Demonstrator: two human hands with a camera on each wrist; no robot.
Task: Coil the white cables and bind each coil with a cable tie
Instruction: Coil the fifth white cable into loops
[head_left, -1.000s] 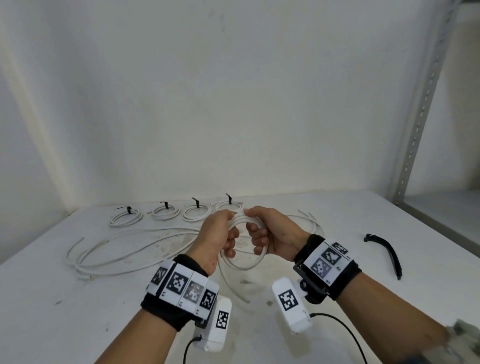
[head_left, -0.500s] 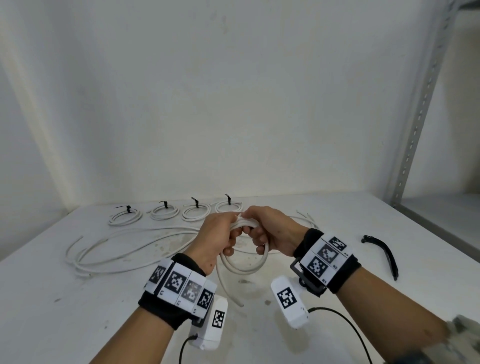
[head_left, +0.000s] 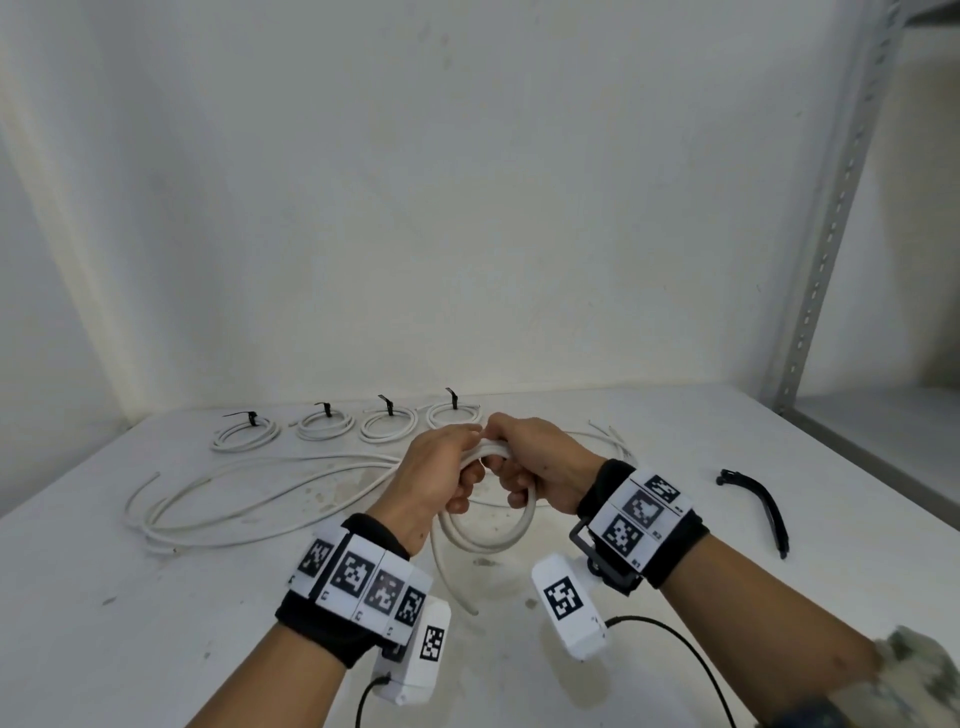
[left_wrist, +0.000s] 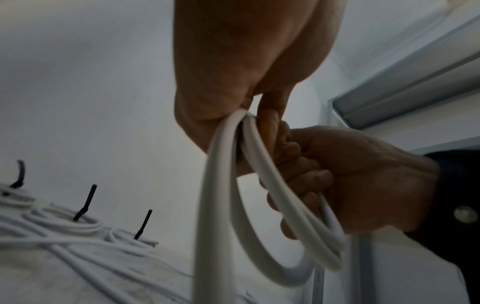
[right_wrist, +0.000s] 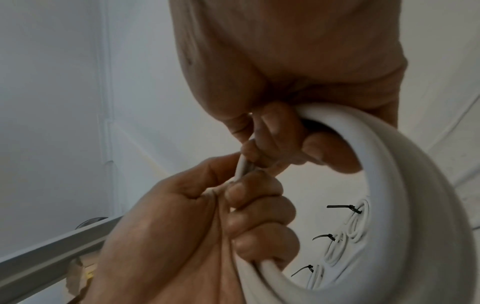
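Observation:
A white cable coil (head_left: 501, 538) hangs above the table centre, held at its top by both hands. My left hand (head_left: 441, 467) grips the coil's top from the left, fingers curled round the strands (left_wrist: 226, 156). My right hand (head_left: 530, 462) grips the same bundle from the right, its fingers (right_wrist: 283, 144) hooked through the loop (right_wrist: 405, 185). A loose tail (head_left: 449, 582) of the cable trails down to the table. A bundle of black cable ties (head_left: 763, 506) lies on the table to the right, apart from both hands.
Several tied white coils (head_left: 389, 423) with black ties sit in a row at the back of the white table (head_left: 156, 623). Long loose white cables (head_left: 234, 493) sprawl at left and behind the hands. A metal shelf upright (head_left: 826, 249) stands at right.
The hands have drawn closer together at the coil's top and the loop has tightened slightly. The loose tail has shifted a little nearer the left wrist.

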